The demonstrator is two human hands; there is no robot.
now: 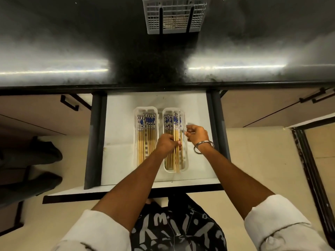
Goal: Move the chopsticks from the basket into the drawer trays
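While the drawer [116, 124] stands open, contents run thus: left tray [136, 134], chopsticks laid lengthwise; left hand [167, 144], fingers curled round a bundle of chopsticks [176, 156] in the right tray [185, 160]; right hand [196, 133], fingertips pinched together at that tray's right rim. Basket [175, 15] on the counter [72, 42] above.
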